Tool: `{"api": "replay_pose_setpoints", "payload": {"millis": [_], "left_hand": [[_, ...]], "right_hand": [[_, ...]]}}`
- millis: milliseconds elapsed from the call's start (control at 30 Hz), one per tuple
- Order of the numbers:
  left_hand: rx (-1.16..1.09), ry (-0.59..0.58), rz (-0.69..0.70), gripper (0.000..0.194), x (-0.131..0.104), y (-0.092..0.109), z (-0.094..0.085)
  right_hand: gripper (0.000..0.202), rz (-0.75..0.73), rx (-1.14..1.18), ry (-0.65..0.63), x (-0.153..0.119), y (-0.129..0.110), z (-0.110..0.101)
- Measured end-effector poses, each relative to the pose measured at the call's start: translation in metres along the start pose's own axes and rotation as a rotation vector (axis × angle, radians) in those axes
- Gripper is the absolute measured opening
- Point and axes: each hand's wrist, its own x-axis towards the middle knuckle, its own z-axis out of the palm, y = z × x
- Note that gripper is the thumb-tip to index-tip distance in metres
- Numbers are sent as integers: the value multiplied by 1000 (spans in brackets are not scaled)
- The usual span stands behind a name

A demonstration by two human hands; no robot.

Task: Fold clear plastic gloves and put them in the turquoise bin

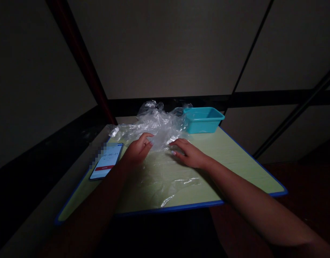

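A large crumpled sheet or bag of clear plastic is heaped at the far side of the table, and a flat, thin part of it spreads toward the front edge. My left hand is at the near left side of the heap, its thumb and index finger apart. Opposite it, my right hand hovers or rests by the near right side, fingers slightly bent and thumb apart. Neither hand visibly grips the plastic; whether the fingertips touch it I cannot tell.
A turquoise plastic basin stands at the back right, touching or very close to the plastic. Left of my left hand lies a phone with a timer on its screen. The yellow-green table has a blue edge, and panelled walls rise behind it.
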Motion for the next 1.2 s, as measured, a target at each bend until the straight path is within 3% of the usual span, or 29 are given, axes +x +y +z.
{"api": "replay_pose_setpoints", "payload": {"millis": [133,267,467,567,667,733,900,967,1067,1200], "left_hand": [[174,-11,8,25,6,-10,5],[244,-51,35,16,8,-17,6],[135,-342,-83,23,3,-15,-2],[193,-385,-108,29,3,-13,-1],[274,-376,-91,36,4,-15,2],[291,-347,-54,38,5,-16,3],[151,-172,3,33,5,-13,1],[97,-118,30,33,4,-10,2],[87,-69,81,32,4,-7,5],[111,-53,111,34,6,-6,9]], "right_hand": [[38,-15,-27,-7,0,2,6],[41,-16,-37,-92,0,0,12],[48,68,-57,-308,1,-15,11],[49,92,-90,-377,3,-20,11],[53,112,-98,-422,3,-20,12],[56,106,-97,-386,3,-20,10],[47,-3,-64,-46,3,-27,-7],[36,-55,17,27,1,-34,-16],[20,-122,194,-82,-3,-50,-26],[16,-244,476,-437,-7,-72,-32]]}}
